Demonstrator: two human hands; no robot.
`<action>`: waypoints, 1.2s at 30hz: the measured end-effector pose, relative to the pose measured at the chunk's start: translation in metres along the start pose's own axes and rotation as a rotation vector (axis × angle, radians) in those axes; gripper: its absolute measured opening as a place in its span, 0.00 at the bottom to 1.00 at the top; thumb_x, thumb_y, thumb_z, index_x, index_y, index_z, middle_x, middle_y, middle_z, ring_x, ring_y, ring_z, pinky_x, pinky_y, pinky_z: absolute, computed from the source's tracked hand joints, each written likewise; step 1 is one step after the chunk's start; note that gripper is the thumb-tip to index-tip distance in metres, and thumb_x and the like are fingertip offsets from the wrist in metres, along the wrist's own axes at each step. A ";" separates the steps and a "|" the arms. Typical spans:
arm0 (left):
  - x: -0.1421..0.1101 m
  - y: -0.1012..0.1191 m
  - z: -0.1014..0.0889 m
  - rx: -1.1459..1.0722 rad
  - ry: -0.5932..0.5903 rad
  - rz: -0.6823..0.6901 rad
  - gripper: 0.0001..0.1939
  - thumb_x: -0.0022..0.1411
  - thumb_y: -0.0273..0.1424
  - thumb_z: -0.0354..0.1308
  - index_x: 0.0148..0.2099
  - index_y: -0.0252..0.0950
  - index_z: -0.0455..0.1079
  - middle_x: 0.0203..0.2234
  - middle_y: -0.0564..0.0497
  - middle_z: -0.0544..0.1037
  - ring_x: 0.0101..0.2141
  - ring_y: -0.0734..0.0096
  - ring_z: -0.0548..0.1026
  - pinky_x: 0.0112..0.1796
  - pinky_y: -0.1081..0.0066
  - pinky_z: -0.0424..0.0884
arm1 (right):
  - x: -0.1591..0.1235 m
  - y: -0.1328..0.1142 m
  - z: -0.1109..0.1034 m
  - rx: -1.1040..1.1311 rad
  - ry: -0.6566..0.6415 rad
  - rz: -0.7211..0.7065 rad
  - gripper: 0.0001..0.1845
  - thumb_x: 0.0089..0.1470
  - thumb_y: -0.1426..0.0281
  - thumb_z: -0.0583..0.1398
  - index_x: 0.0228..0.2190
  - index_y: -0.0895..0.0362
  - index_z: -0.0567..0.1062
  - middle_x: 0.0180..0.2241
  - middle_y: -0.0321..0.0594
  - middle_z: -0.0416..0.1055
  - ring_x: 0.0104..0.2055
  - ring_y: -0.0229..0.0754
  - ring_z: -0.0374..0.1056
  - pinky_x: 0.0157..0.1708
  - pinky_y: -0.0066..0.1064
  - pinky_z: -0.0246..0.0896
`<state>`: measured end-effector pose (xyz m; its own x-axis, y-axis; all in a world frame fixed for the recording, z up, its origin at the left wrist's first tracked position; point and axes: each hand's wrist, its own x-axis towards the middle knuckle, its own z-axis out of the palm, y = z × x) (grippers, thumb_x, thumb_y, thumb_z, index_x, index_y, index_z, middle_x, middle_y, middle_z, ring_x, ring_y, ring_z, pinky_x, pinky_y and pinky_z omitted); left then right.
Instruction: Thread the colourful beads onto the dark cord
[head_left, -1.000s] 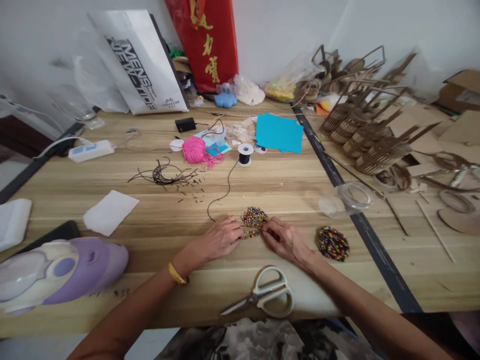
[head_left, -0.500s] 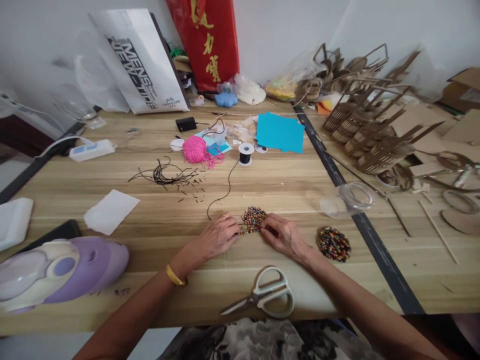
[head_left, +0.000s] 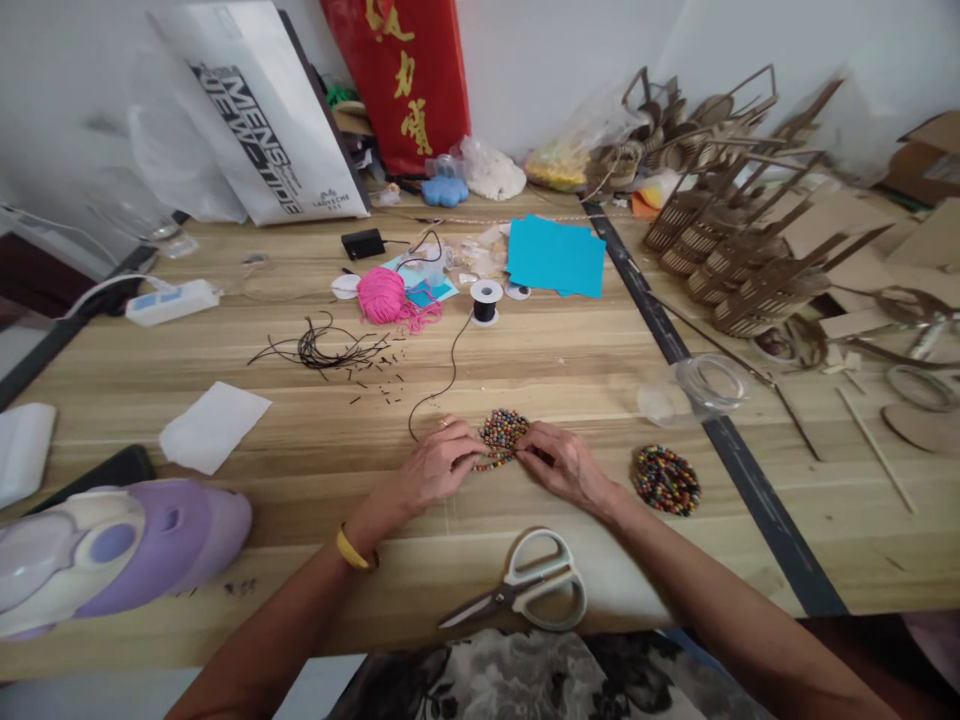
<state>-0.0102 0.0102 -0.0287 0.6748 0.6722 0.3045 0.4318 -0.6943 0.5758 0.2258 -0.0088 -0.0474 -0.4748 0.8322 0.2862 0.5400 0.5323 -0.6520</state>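
A cluster of small multicoloured beads (head_left: 504, 430) in strands lies on the table between my hands. My left hand (head_left: 441, 462) pinches the left end of the bead strand nearest me. On the other side my right hand (head_left: 553, 458) has thumb and forefinger closed at the strand's right end. Black cord (head_left: 452, 375) runs from a white spool (head_left: 486, 300) down to my left hand. A second coil of beads (head_left: 666, 480) rests beside my right forearm. White-handled scissors (head_left: 540, 585) lie in front of me, blades pointing left.
Cut black cords (head_left: 326, 345) with scattered snippets, pink yarn (head_left: 381, 296) and blue sheets (head_left: 555, 258) lie farther back. A purple-and-white device (head_left: 142, 545) stands at left. Small woven baskets (head_left: 720, 260) and a clear tubing coil (head_left: 711, 385) are at right.
The camera view has shifted slightly. Both hands stay at the bead strand, with only small finger movements; the scissors and spool keep their places on the table.
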 end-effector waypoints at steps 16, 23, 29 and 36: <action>-0.010 0.008 -0.001 0.245 -0.189 0.050 0.23 0.60 0.18 0.48 0.54 0.41 0.69 0.39 0.45 0.65 0.44 0.63 0.62 0.47 0.59 0.65 | 0.003 0.004 -0.004 0.098 -0.002 0.005 0.07 0.59 0.71 0.56 0.33 0.58 0.74 0.30 0.42 0.72 0.30 0.40 0.67 0.32 0.30 0.61; -0.008 0.012 -0.003 0.328 -0.221 0.072 0.25 0.59 0.18 0.48 0.57 0.41 0.66 0.39 0.44 0.65 0.43 0.61 0.62 0.46 0.59 0.65 | 0.002 0.006 -0.002 0.080 0.000 0.002 0.06 0.59 0.71 0.56 0.33 0.58 0.74 0.30 0.41 0.71 0.30 0.40 0.67 0.31 0.29 0.60; -0.008 0.013 -0.005 0.350 -0.214 0.082 0.24 0.60 0.18 0.47 0.56 0.40 0.66 0.38 0.44 0.65 0.44 0.60 0.62 0.46 0.58 0.66 | 0.002 0.004 -0.002 0.069 -0.004 0.011 0.06 0.58 0.72 0.56 0.32 0.57 0.73 0.29 0.41 0.71 0.30 0.40 0.67 0.31 0.30 0.61; -0.009 0.016 -0.006 0.444 -0.229 0.116 0.20 0.64 0.23 0.46 0.57 0.40 0.65 0.39 0.43 0.65 0.46 0.58 0.63 0.46 0.58 0.66 | 0.002 0.006 -0.001 0.071 -0.002 0.013 0.05 0.58 0.72 0.57 0.33 0.57 0.73 0.29 0.41 0.71 0.30 0.40 0.67 0.31 0.29 0.61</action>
<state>-0.0124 -0.0052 -0.0179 0.8255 0.5454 0.1449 0.5255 -0.8366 0.1551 0.2291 -0.0039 -0.0497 -0.4691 0.8388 0.2761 0.4958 0.5089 -0.7037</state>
